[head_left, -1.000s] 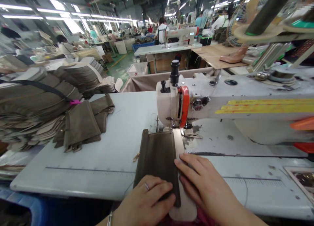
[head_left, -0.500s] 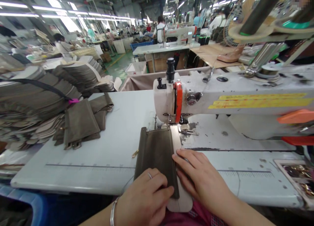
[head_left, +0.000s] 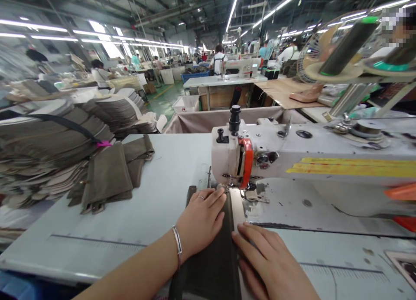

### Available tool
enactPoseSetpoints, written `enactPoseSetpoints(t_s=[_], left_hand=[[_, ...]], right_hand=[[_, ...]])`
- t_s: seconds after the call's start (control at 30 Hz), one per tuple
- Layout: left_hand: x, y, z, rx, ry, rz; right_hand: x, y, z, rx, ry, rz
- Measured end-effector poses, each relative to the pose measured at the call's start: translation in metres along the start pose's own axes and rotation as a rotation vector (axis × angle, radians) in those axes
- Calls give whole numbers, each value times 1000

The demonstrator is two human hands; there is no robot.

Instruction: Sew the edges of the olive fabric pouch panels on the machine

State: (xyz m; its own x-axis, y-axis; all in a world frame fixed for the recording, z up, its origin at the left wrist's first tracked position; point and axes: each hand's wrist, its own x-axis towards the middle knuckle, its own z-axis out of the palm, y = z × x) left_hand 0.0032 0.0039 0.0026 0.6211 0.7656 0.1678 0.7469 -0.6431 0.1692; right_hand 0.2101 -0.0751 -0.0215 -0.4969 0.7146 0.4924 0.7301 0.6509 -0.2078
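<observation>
A dark olive fabric piece [head_left: 214,261] lies on the grey sewing table [head_left: 156,191], its far end under the needle of a white sewing machine [head_left: 292,157]. My left hand [head_left: 199,217] lies flat on the fabric just before the presser foot, fingers stretched out. My right hand [head_left: 266,261] presses flat on the fabric's right edge and a pale strip [head_left: 237,209] beside it, fingers together and extended. A bracelet is on my left wrist.
A loose pile of olive fabric pieces [head_left: 110,174] sits at the table's left, beside tall stacks of cut material [head_left: 42,144]. Thread cones and a fan [head_left: 338,53] stand at the upper right. Other people work at sewing machines [head_left: 240,68] far behind.
My left hand moved forward along the fabric from its near end up to the needle area. The fabric has slid toward me. The view tilted up slightly.
</observation>
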Motion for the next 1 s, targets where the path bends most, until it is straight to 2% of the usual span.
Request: enactPoseSetpoints(t_s=[0.5,0.7,0.83,1.0], left_hand=[[4,-2,-2,-39,7,-4],[12,-9,1,-41,17,-9],[9,-16,6,-20,8,10],[2,-18,12,25,-7,13]], right_hand=[[5,2,6,-60,10,-44],[6,3,6,-33,-13,5],[2,-3,-1,72,-50,53],[-10,-29,-2,291,-24,186]])
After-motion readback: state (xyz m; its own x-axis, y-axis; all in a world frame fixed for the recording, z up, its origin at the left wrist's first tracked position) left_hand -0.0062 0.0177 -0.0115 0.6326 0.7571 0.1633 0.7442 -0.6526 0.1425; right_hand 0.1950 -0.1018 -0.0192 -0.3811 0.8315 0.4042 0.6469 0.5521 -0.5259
